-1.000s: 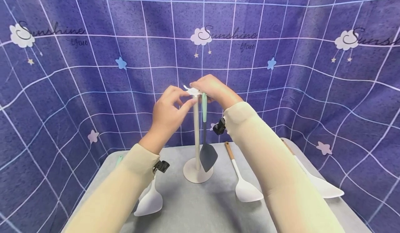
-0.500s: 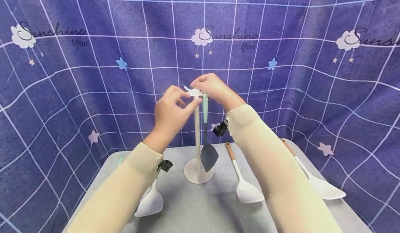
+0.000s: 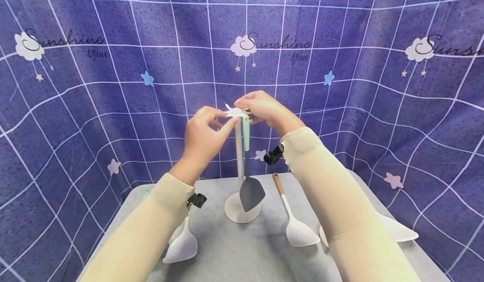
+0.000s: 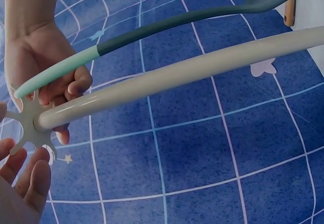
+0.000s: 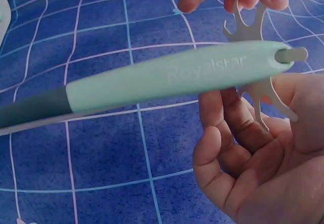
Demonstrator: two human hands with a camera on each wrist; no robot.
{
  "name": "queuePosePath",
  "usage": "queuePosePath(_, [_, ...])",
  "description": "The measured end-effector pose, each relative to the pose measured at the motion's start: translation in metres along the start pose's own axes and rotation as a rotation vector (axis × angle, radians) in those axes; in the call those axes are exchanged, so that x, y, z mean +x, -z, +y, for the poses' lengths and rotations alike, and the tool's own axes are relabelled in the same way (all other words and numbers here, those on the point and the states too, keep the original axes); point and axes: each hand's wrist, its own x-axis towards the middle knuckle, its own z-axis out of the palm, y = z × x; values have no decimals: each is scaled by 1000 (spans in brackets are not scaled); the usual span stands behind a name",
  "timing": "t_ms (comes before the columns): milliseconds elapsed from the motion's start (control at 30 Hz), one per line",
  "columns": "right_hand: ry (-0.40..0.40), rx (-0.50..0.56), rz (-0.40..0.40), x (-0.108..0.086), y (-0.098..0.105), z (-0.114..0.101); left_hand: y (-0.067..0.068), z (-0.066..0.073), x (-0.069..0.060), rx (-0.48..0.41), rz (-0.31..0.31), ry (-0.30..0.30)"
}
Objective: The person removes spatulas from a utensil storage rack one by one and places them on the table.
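Observation:
A cream utensil stand (image 3: 239,151) with a round base rises from the table, its star-shaped hook head (image 4: 34,125) on top. From one hook hangs a dark grey spatula (image 3: 252,193) by the hole in its mint-green handle (image 5: 172,75), marked "Royalstar". My left hand (image 3: 204,135) pinches one hook arm at the left of the head. On the other side, my right hand (image 3: 266,109) holds the hook head's edge with curled fingers beside the hanging handle. The right fingertips are partly hidden behind the head in the head view.
On the grey table (image 3: 219,256), a white turner with a wooden handle (image 3: 300,231) lies right of the stand. Another white utensil (image 3: 398,228) lies farther right, partly behind my sleeve. At left lies a white turner (image 3: 183,246). A blue checked curtain (image 3: 196,25) hangs behind.
The hook head has turned slightly, and the hanging spatula has swung a little left, its blade now in front of the post. My right hand has shifted slightly right.

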Motion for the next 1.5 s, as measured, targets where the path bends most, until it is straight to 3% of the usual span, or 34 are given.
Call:
queuePosePath(367, [-56,84,-86,-4,11,3,1,-4,0,9,-44,34])
queuePosePath(867, [-71,116,-63,-6,13,2,0,-20,6,-68,-80,110])
queuePosePath(967, [-64,20,-51,-4,12,-3,-3,-22,6,-85,-80,126])
queuePosePath(1233, [66,-435,84,9,8,-19,-10,-20,5,-109,-75,156])
queuePosePath(1367, [96,-512,101,19,7,-24,-12,-17,6,-123,-79,153])
queuePosePath(1500, [103,-565,62,27,2,-26,-11,-16,5,-126,-80,166])
